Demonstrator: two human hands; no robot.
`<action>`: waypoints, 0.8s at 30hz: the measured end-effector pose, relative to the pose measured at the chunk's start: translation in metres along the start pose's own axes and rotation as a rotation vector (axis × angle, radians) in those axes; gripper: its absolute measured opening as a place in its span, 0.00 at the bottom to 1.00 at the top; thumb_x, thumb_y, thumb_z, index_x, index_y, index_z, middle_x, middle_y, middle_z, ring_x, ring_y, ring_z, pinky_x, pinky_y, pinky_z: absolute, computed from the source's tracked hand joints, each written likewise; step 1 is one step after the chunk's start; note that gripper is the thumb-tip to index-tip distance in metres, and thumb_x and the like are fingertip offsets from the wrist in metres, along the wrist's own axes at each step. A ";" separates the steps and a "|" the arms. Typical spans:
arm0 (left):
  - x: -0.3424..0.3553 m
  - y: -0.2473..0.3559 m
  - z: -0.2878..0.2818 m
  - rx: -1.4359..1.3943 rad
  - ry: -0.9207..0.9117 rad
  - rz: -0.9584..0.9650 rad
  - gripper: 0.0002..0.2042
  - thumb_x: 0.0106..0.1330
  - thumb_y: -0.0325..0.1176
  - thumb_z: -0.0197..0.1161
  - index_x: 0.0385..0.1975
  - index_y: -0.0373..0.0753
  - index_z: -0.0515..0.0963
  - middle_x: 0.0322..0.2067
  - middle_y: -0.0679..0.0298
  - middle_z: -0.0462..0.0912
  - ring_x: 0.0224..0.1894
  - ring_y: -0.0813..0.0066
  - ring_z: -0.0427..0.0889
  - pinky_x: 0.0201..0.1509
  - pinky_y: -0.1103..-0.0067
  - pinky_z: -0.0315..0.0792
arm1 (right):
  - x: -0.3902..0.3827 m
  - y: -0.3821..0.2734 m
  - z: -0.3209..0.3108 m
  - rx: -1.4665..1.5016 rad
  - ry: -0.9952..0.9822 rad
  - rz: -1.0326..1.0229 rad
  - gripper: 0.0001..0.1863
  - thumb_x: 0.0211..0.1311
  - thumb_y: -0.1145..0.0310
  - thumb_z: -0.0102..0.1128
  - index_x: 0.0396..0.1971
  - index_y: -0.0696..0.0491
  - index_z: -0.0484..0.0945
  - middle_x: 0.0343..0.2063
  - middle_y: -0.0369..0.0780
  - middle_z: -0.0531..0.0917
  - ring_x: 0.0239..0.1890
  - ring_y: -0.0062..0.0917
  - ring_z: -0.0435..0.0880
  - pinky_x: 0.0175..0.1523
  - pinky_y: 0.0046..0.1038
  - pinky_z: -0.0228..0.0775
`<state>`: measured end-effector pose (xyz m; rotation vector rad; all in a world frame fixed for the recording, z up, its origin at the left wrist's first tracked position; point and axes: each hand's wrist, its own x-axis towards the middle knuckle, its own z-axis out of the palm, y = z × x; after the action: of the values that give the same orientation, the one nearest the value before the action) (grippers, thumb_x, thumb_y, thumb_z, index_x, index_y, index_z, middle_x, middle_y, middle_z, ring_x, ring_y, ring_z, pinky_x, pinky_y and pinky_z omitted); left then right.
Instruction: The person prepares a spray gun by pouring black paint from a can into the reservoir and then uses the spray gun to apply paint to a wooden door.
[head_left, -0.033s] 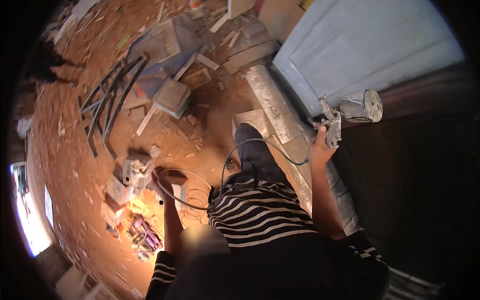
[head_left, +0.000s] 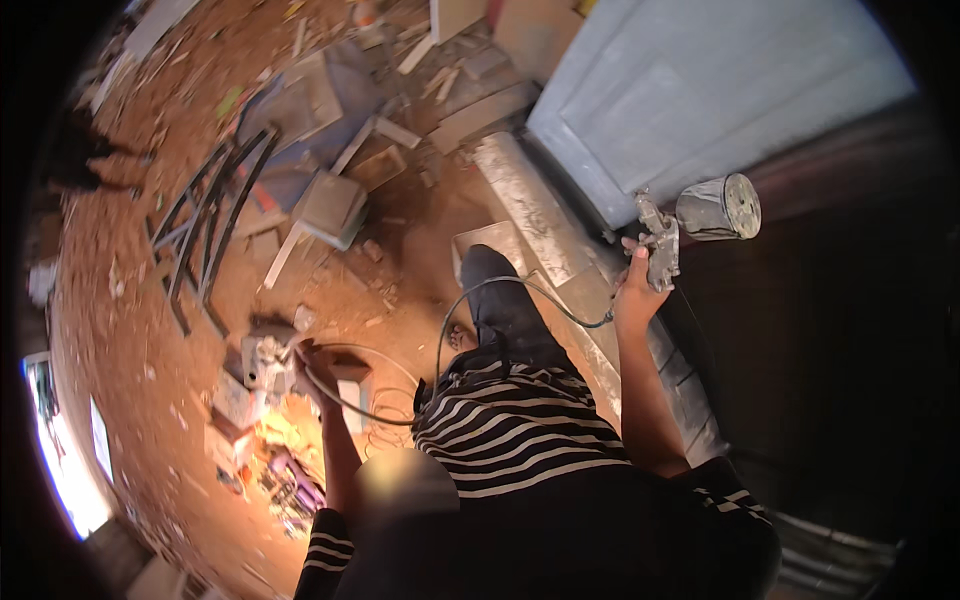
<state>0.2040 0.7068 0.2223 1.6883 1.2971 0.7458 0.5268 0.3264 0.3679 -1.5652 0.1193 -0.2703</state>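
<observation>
One spray gun (head_left: 659, 250), right of frame, is gripped by the right hand (head_left: 637, 293); the left hand (head_left: 311, 378), lower left, is too blurred for finger state; the hose (head_left: 500, 279) could be snagged if the leg (head_left: 507, 322) underneath is shifted.

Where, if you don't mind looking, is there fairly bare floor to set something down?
The barest patch of floor, lightly littered, lies between the bright opening and the blocks near the left hand. A smaller one lies between the knee and the box-like object. It is crowded around the metal frame and the purple item.
</observation>
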 end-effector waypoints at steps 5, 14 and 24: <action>0.066 0.109 0.053 0.027 -0.047 0.142 0.22 0.77 0.47 0.42 0.35 0.35 0.78 0.20 0.63 0.73 0.24 0.75 0.71 0.32 0.75 0.68 | 0.084 0.010 -0.084 -0.253 0.389 -0.280 0.11 0.69 0.64 0.57 0.41 0.58 0.77 0.28 0.40 0.84 0.11 0.11 0.66 0.14 0.19 0.54; 0.123 0.190 0.127 0.121 -0.140 0.283 0.20 0.74 0.45 0.50 0.25 0.36 0.77 0.18 0.73 0.62 0.22 0.81 0.57 0.25 0.77 0.51 | 0.177 0.015 -0.122 -0.451 0.713 -0.220 0.16 0.65 0.61 0.62 0.33 0.63 0.81 0.26 0.39 0.85 0.30 0.22 0.81 0.39 0.27 0.70; 0.176 0.262 0.238 -0.029 -0.434 0.301 0.12 0.74 0.38 0.53 0.33 0.37 0.76 0.27 0.70 0.74 0.30 0.83 0.70 0.34 0.84 0.65 | 0.241 0.228 -0.111 -0.516 0.856 0.026 0.16 0.63 0.60 0.64 0.33 0.60 0.83 0.22 0.39 0.84 0.26 0.21 0.80 0.35 0.28 0.69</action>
<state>0.5728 0.7875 0.3397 1.9134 0.7396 0.5206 0.7532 0.1562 0.1634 -1.8524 0.9345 -0.9343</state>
